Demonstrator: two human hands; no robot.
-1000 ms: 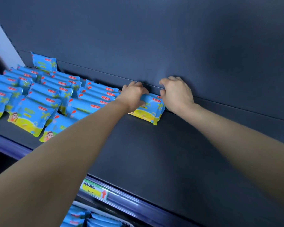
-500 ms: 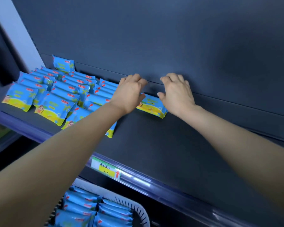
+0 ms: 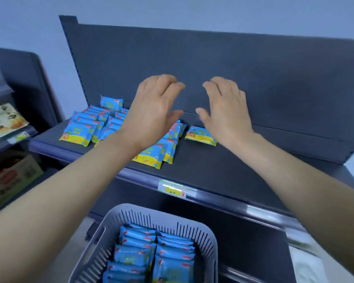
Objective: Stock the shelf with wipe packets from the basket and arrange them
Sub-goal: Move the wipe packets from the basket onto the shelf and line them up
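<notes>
Blue and yellow wipe packets (image 3: 84, 129) lie in overlapping rows on the left half of the dark shelf (image 3: 223, 170). One single packet (image 3: 199, 134) lies apart to their right, near the back panel. My left hand (image 3: 153, 111) and my right hand (image 3: 225, 109) hover above the shelf with fingers loosely spread, holding nothing. My left hand hides part of the rows. Below the shelf, a grey slotted basket (image 3: 207, 237) holds several more wipe packets (image 3: 151, 256) in two rows.
The right half of the shelf is bare up to the back panel (image 3: 233, 68). A yellow price tag (image 3: 173, 189) sits on the shelf's front rail. To the left stand another shelf with boxed goods (image 3: 4, 119) and a cardboard box (image 3: 10, 178).
Both hands have let go of the single packet and lifted off the shelf. The view has pulled back and tilted down, so the basket below now shows.
</notes>
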